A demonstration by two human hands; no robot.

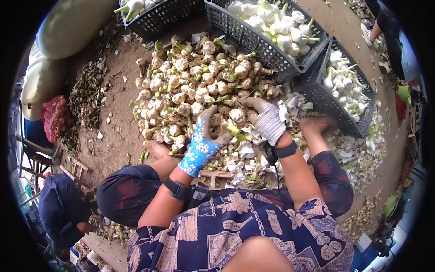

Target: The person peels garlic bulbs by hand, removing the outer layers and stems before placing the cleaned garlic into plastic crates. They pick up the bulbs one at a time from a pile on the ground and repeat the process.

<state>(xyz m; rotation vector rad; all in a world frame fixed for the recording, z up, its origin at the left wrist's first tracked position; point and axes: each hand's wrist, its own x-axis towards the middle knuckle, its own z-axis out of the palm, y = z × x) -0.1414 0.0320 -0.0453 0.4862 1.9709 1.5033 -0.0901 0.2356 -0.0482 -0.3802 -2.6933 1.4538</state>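
A large heap of untrimmed garlic bulbs (181, 97), many with soil and green stalks, lies on the ground before me. My left hand (204, 143), in a blue floral glove, is at the near edge of the heap, with thumb and fingers spread apart and nothing between them. To its right, my right hand (267, 119) wears a pale knitted glove with dirty fingertips. Its fingers reach over the heap, thumb apart from them, beside a garlic bulb (237, 115). Below the hands lie white peeled skins (245, 150) and green stalk pieces.
Black crates (267, 50) of clean white garlic stand beyond the heap; another crate (346, 86) is at right. Full sacks (72, 27) and a red net bag (54, 118) are at left. Discarded skins (358, 158) cover the ground at right. Another person's leg (376, 29) shows upper right.
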